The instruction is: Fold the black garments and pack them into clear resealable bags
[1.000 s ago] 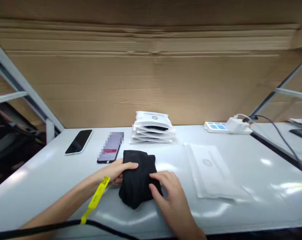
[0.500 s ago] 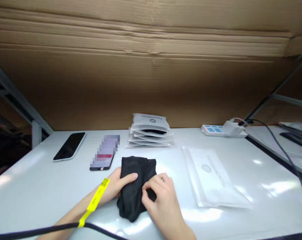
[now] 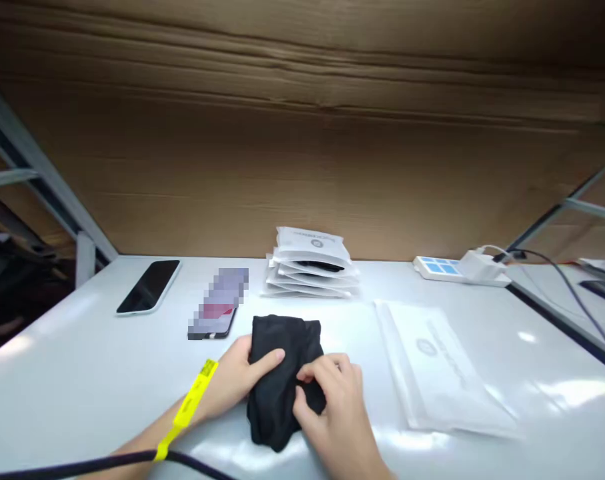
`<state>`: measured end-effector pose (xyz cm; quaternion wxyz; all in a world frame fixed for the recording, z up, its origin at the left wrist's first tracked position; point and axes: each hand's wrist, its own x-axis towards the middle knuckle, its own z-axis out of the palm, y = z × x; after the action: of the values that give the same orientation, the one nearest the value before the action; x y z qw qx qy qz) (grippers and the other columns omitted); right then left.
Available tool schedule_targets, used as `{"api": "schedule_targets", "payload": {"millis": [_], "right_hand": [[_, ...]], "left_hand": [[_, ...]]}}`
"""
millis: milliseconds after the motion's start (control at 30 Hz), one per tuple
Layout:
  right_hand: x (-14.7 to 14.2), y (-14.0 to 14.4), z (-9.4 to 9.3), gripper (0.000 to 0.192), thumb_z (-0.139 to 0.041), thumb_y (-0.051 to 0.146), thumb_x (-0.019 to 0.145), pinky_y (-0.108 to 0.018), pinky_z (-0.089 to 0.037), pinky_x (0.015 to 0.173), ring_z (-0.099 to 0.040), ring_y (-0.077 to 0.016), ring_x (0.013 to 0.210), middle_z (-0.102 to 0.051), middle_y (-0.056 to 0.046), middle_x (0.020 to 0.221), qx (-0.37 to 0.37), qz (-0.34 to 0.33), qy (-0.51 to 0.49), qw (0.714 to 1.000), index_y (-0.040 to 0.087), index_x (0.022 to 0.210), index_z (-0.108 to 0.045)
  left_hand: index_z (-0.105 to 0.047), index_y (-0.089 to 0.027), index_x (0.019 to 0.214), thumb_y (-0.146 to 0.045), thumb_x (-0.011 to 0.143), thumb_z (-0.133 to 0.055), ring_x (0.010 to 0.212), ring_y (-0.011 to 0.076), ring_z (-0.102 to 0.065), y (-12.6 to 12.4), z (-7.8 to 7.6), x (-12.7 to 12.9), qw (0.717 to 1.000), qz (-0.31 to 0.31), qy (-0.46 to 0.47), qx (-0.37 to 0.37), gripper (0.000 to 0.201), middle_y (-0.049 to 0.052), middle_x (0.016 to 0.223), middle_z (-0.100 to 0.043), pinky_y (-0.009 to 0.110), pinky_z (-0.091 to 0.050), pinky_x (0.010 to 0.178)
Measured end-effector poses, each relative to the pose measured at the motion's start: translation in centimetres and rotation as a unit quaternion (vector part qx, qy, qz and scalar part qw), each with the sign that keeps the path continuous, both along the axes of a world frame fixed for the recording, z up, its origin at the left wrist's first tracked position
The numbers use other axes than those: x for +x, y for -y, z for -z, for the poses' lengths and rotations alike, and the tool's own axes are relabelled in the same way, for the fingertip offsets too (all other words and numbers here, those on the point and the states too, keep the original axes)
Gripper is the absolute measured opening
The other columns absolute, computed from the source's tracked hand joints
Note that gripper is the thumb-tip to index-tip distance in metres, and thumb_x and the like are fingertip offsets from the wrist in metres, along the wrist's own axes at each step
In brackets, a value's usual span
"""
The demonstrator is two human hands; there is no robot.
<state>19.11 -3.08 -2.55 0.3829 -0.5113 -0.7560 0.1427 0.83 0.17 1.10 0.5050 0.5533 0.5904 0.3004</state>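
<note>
Folded black cloth bundle (image 3: 282, 373), soft and rumpled, lies flat on the white table (image 3: 82, 373) near its front edge, long axis running roughly front to back, far end squared off, near end rounded and bunched up.

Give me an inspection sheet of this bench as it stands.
Surface: white table, glossy.
Job's things: folded black cloth lying on it.
Clutter: dark phone, second phone, stack of white pouches, flat clear bags, power strip.
Hands: left hand and right hand both grip the cloth; yellow wristband on left wrist.
Cables: black cable near edge; charger lead at right.
Surroundings: cardboard wall behind.
</note>
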Motion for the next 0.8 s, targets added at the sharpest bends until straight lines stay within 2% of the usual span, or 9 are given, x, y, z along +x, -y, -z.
{"api": "schedule_targets", "payload": {"millis": [200,367,600,800], "right_hand": [[0.0,-0.1,0.0,0.020,-0.065,0.008,0.071,-0.035,-0.039,0.075,-0.058,-0.0209,0.084,-0.067,0.002,0.078,-0.001,-0.018,0.021,1.000,0.025,0.080,-0.061],[-0.2,-0.2,0.1,0.017,-0.065,0.009,0.074,-0.035,-0.037,0.074,-0.058,-0.0207,0.082,-0.066,0.003,0.074,0.008,-0.016,0.012,1.000,0.025,0.074,-0.060],[-0.5,-0.2,0.5,0.020,-0.062,0.004,0.066,-0.033,-0.034,0.072,-0.054,-0.0186,0.078,-0.061,0.004,0.069,0.027,0.003,-0.005,1.000,0.022,0.069,-0.056],[-0.4,0.0,0.4,0.021,-0.059,0.002,0.063,-0.033,-0.034,0.074,-0.054,-0.0178,0.078,-0.059,0.004,0.068,0.011,0.004,-0.023,1.000,0.021,0.068,-0.054]], "left_hand": [[-0.071,-0.017,0.104,-0.057,0.083,-0.058,0.108,0.0302,-0.063,0.4,1.0,-0.1,0.999,0.031,0.003,0.012,0.047,0.007,0.111,-0.073,0.036,-0.049,0.095],[-0.070,-0.020,0.105,-0.060,0.084,-0.055,0.113,0.0306,-0.060,0.9,1.1,0.2,0.999,0.046,0.013,0.000,0.048,0.006,0.114,-0.072,0.036,-0.046,0.100],[-0.065,-0.017,0.117,-0.066,0.080,-0.055,0.124,0.0341,-0.052,1.2,1.2,0.1,0.999,0.029,-0.001,-0.022,0.062,0.011,0.129,-0.064,0.040,-0.040,0.107],[-0.067,-0.018,0.113,-0.065,0.077,-0.057,0.120,0.0349,-0.056,1.2,1.0,0.2,1.000,0.000,-0.015,-0.013,0.061,0.010,0.122,-0.068,0.041,-0.043,0.105]]}}
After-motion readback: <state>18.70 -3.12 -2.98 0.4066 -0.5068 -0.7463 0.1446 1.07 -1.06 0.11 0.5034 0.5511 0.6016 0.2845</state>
